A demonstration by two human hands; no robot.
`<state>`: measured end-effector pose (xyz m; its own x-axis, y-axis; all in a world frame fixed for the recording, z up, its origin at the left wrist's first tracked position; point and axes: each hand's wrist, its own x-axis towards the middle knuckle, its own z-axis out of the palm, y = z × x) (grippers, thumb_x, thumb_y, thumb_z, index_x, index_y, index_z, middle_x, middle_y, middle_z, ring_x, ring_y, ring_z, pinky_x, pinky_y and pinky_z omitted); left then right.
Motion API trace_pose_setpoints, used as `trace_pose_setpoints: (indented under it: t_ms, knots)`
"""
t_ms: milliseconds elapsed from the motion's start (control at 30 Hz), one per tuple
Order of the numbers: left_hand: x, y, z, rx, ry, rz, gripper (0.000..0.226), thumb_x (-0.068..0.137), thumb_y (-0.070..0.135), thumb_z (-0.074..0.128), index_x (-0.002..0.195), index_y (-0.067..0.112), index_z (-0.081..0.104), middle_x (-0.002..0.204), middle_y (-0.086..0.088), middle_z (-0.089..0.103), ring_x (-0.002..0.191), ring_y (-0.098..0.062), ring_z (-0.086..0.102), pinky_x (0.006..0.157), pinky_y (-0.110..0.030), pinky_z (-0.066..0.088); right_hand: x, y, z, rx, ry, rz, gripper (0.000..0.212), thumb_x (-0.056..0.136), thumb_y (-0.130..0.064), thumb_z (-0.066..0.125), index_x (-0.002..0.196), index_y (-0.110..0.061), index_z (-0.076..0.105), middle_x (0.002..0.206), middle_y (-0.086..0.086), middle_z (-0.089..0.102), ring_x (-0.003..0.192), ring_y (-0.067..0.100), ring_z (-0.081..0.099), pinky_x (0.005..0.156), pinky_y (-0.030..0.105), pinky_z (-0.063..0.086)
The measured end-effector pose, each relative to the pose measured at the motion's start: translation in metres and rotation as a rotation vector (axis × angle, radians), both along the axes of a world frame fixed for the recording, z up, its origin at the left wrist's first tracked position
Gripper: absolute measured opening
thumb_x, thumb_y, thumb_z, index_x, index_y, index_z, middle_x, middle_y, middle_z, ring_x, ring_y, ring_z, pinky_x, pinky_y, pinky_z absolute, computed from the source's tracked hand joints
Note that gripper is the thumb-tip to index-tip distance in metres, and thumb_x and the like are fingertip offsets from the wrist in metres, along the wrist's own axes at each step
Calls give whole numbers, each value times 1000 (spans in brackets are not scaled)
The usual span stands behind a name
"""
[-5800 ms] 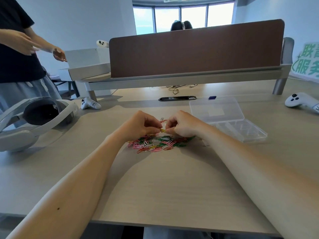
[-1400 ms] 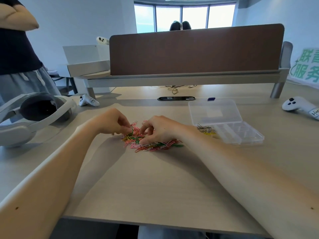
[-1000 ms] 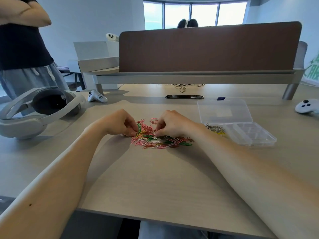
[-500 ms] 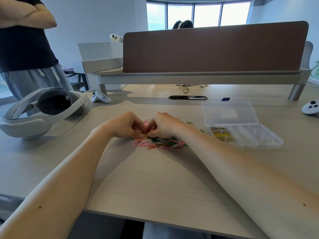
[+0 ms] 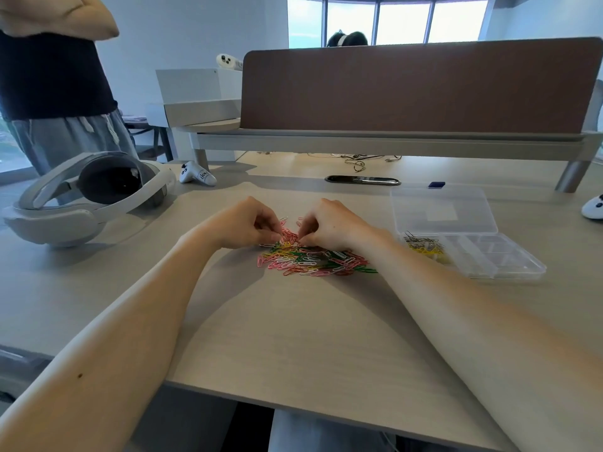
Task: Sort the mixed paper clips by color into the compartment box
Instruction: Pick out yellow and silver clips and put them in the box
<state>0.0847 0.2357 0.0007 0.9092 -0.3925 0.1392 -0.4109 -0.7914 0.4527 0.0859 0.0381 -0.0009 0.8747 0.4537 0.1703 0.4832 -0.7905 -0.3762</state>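
A pile of mixed paper clips (image 5: 315,257), pink, green, yellow, white and red, lies on the desk in front of me. My left hand (image 5: 243,223) and my right hand (image 5: 334,225) rest at the pile's far edge, a small gap between them. Each pinches clips with thumb and fingertips. The clear compartment box (image 5: 512,259) stands to the right of the pile with its lid (image 5: 440,208) folded open behind it. Yellow paper clips (image 5: 424,247) fill its near-left compartment. The other compartments look empty.
A white headset (image 5: 91,197) and a white controller (image 5: 195,174) lie at the left. Another controller (image 5: 592,207) sits at the right edge. A brown divider (image 5: 417,86) closes the back. A person (image 5: 55,76) stands at the far left with folded arms.
Half a second ago my fingertips met over the pile. Now the hands have drawn slightly apart, each still pinching at the pile's far edge. The yellow clips in the box are unchanged.
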Motion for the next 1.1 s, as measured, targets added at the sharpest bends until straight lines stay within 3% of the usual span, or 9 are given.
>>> trace_pose_setpoints:
  t_ms: [167,333,600,767,933,1100]
  knots:
    - [-2,-5,-1,39,19,-45,18,79,21,76,97,21,75,89,7,71,80,-8,63,78,-20,51,0,-4,0,-12,-13,-32,13,83,-21,74,96,-20,76,82,-7,60,84,12,59,71,25,46]
    - [0,-7,-3,126,23,-53,17,76,23,80,91,29,76,82,1,72,71,-14,59,72,-31,50,-4,0,1,1,12,69,18,83,-25,74,101,-22,76,77,-12,59,77,5,56,61,16,39]
    - [-2,-9,-3,98,7,-29,19,72,20,82,90,22,75,82,1,71,69,-9,57,73,-29,50,-3,5,-4,-45,-2,30,18,86,-23,71,101,-16,77,89,0,70,80,14,57,71,26,43]
    - [-1,-9,-4,116,4,-40,22,75,23,80,96,24,75,87,1,72,79,-14,62,77,-30,52,1,0,-6,-40,-20,-48,16,86,-21,70,99,-15,77,96,1,70,88,17,60,77,30,50]
    - [-2,-10,-6,128,-3,-48,21,78,23,78,98,25,76,88,3,73,80,-12,64,77,-26,52,-3,-3,-3,-6,-20,-23,15,85,-20,71,99,-18,76,83,-5,60,83,12,55,72,25,43]
    - [-3,-14,-5,188,-28,-45,15,81,21,75,96,21,76,84,4,72,68,-5,58,64,-11,45,-5,4,-5,-54,-12,68,16,85,-21,70,99,-23,77,85,-5,64,78,10,53,70,22,38]
